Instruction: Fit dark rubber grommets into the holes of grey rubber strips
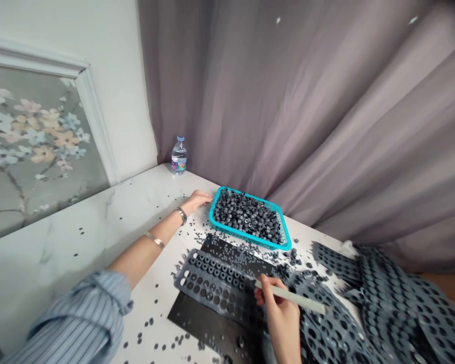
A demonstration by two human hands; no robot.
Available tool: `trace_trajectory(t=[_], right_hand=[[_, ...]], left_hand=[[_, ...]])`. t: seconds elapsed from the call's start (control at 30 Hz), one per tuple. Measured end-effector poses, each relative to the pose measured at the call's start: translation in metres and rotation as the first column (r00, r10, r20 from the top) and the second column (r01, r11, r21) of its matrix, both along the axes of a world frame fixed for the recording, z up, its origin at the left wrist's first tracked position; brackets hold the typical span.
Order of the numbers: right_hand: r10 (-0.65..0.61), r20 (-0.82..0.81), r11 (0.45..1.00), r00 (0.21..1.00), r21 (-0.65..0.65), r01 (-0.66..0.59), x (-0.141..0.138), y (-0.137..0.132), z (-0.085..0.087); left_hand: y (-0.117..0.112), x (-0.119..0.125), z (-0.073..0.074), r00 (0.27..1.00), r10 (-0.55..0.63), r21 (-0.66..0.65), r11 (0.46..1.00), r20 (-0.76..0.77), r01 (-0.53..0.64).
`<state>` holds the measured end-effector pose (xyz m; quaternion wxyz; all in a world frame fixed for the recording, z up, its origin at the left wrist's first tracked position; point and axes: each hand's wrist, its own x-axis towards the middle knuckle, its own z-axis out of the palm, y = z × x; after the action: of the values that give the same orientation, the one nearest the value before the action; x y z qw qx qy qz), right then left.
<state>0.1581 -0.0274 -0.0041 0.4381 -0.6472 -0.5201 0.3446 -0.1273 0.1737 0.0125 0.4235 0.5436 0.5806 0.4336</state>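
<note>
My left hand (197, 200) reaches out across the white table and rests against the left rim of a turquoise basket (212, 218) filled with small dark rubber rings; its fingers are curled toward the rim. My right hand (278, 311) is closed around a thin pale stick (296, 299) that points right, held over a dark perforated rubber sheet (212, 283) with rows of rings still in it. The sheet lies on a black mat (197, 323).
A heap of punched-out rubber sheets (382, 303) covers the right side of the table. Small dark discs are scattered over the marble tabletop (98, 237). A water bottle (179, 155) stands at the far corner by the grey curtain (307, 101).
</note>
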Motion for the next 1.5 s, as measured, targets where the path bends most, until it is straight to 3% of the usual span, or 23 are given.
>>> trace_trajectory(t=[0.1,0.27,0.5,0.57,0.7,0.8,0.9,1.0,1.13,1.5], right_hand=[[0.015,-0.005,1.0,1.0,-0.014,-0.015,-0.003,-0.001,0.001],[0.059,0.016,0.998,0.998,-0.022,-0.058,-0.006,-0.002,0.001],[0.072,-0.016,0.997,0.997,0.009,-0.072,-0.007,-0.003,0.001],[0.07,-0.037,0.997,0.997,0.018,-0.069,-0.007,-0.003,0.002],[0.065,-0.048,0.998,0.997,0.03,-0.063,-0.007,-0.004,0.005],[0.063,-0.052,0.997,0.997,0.036,-0.061,-0.008,-0.004,0.006],[0.068,-0.042,0.997,0.997,0.05,-0.066,-0.008,-0.005,0.006],[0.078,-0.026,0.994,0.997,0.073,-0.076,-0.008,-0.005,0.006],[0.085,-0.03,0.994,0.996,0.078,-0.082,-0.008,-0.006,0.006],[0.087,-0.028,0.992,0.996,0.094,-0.084,-0.009,-0.008,0.01]], left_hand=[[-0.016,-0.011,0.011,0.96,-0.109,-0.053,0.991,0.258,0.127],[-0.055,-0.019,0.045,0.8,-0.143,-0.05,0.976,0.582,0.211],[-0.107,0.014,0.098,0.6,-0.176,-0.043,0.942,0.781,0.333],[-0.119,0.026,0.105,0.596,-0.188,-0.045,0.934,0.781,0.353],[-0.136,0.047,0.106,0.753,-0.264,-0.012,0.94,0.603,0.34],[-0.147,0.062,0.101,0.9,-0.305,0.077,0.952,0.312,0.296],[-0.163,0.076,0.098,0.976,-0.216,0.208,0.955,-0.004,0.212],[-0.178,0.086,0.098,0.97,-0.132,0.344,0.918,-0.204,0.197],[-0.185,0.09,0.097,0.944,-0.101,0.46,0.853,-0.315,0.245],[-0.182,0.089,0.094,0.891,-0.126,0.523,0.77,-0.437,0.365]])
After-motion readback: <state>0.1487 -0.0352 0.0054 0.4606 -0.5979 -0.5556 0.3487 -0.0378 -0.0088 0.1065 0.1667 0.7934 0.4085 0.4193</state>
